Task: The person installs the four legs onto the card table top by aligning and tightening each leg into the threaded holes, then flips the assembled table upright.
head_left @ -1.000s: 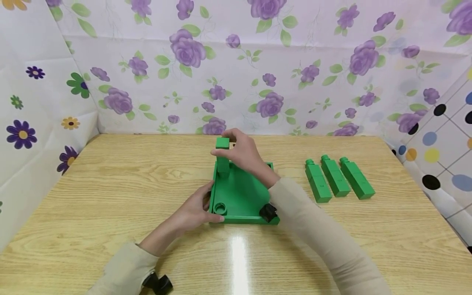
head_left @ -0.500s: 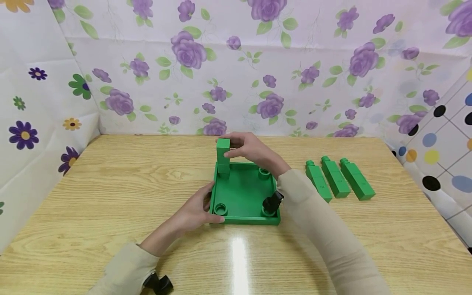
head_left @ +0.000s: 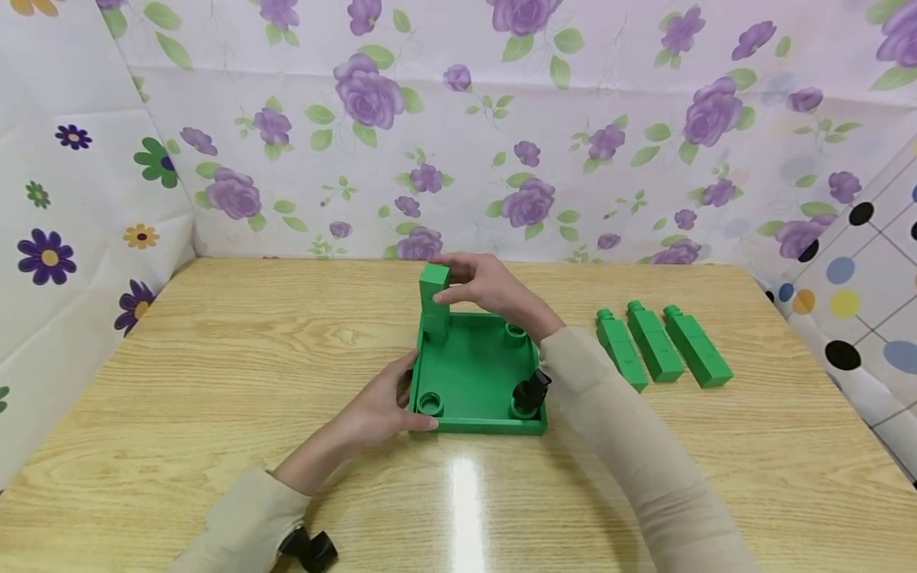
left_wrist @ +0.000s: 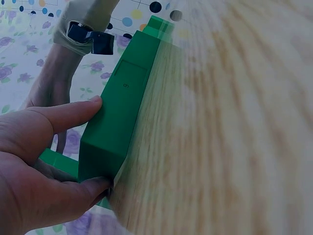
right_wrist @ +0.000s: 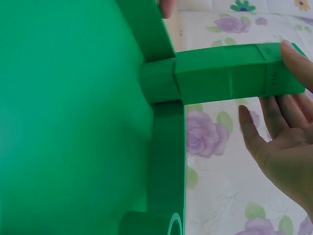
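Observation:
A green square tray-like piece (head_left: 473, 370) with raised edges and a round socket in each corner lies on the table. My left hand (head_left: 380, 402) grips its near left corner, thumb on the front edge; the left wrist view shows finger and thumb at the piece's outer side (left_wrist: 115, 103). At the far left corner a green square post (head_left: 434, 293) stands upright in the socket. My right hand (head_left: 494, 286) holds the post near its top, with the thumb on one face (right_wrist: 220, 76) and the fingers partly hidden behind it.
Three more green posts (head_left: 698, 350) with threaded ends lie side by side on the wooden table (head_left: 215, 382) at the right. Open sockets show at the near left (head_left: 430, 404) and far right (head_left: 514, 334). A flowered sheet (head_left: 458, 143) hangs behind the table.
My right hand has turned around the post and its wrist has shifted right, uncovering the far right socket. The post stays upright in place. My left hand keeps its grip.

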The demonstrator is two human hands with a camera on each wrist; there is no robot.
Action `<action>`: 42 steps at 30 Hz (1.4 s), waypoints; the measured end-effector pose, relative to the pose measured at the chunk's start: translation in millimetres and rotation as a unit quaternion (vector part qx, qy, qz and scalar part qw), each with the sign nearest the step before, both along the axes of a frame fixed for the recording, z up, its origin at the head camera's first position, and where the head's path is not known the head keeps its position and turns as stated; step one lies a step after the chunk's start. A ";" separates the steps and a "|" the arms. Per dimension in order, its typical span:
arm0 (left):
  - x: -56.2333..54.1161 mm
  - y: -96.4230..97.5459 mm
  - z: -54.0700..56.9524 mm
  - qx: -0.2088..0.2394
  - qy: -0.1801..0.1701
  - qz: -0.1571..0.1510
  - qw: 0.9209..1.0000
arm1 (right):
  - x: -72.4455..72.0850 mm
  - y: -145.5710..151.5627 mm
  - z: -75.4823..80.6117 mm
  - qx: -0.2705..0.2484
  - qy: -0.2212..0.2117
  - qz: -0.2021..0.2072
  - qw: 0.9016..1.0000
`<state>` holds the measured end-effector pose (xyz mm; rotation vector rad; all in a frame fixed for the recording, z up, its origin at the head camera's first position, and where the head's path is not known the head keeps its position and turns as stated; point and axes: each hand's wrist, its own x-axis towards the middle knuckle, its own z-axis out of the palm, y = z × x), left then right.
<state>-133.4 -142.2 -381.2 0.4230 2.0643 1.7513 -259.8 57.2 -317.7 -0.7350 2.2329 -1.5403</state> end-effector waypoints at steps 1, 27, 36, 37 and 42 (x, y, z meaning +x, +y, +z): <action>0.0 -0.1 0.3 0.000 -0.002 0.000 1.000 | 0.4 -0.5 0.1 0.000 0.006 0.000 1.000; 0.0 -1.2 1.2 0.004 0.000 -0.006 1.000 | 11.2 -15.6 -2.7 0.075 0.136 -0.081 0.984; -0.1 -0.8 1.3 0.005 -0.002 -0.009 1.000 | 16.3 -22.3 -0.5 0.107 0.153 -0.119 0.975; 0.1 -0.8 1.2 0.004 -0.003 -0.008 1.000 | 16.7 -22.7 -0.2 0.109 0.155 -0.120 0.975; 0.6 -0.4 0.7 -0.003 -0.003 -0.001 1.000 | 17.7 -24.1 -0.8 0.113 0.161 -0.127 0.972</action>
